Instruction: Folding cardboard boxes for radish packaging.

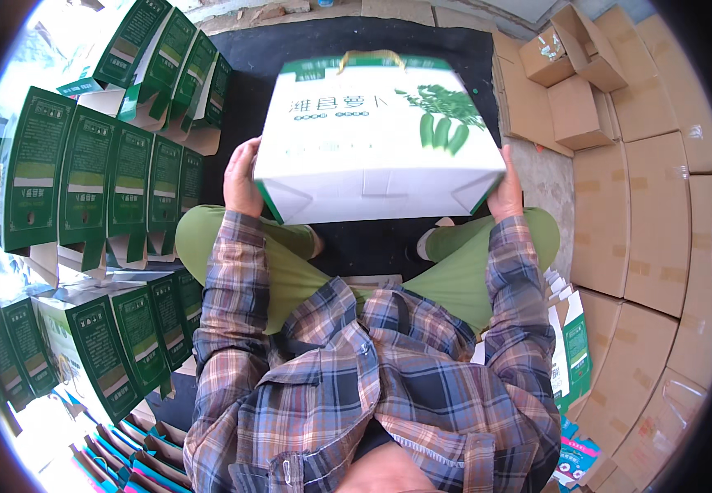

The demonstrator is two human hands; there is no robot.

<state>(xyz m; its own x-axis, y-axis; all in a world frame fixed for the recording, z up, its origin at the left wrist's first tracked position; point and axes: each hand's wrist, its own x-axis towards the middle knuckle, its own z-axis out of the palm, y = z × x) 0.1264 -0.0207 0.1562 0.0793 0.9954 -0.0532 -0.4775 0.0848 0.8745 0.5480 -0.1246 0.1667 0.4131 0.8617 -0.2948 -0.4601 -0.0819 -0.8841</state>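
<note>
Biggest thing around is the wall of flattened brown cardboard cartons [643, 238] running down the person's right side, with a couple of small open brown boxes [574, 57] sitting up at the far end. On the left there are rows of folded green gift boxes [85, 177] standing on edge, one bunch further out, another row close by the knee, and a few more lower down near the hip. Under everything there's a dark mat [364, 37] on the floor.

The person is sitting cross-legged in green trousers and a plaid shirt, holding a white gift box with green trim [376, 135] out in front over the lap, well above the knees. It's got a picture of green vegetables on the top face and a gold cord handle [371, 56] on the far edge.

Left hand [243, 179] is pressed flat against the box's left side, fingers up along the edge. Right hand [508, 187] does the same on the right side, so the box is clamped between the two palms. Fingertips are mostly hidden behind the box, so I can't really say how far they wrap around. Small stack of blue and pink flat packs [578, 460] down by the right hip.
</note>
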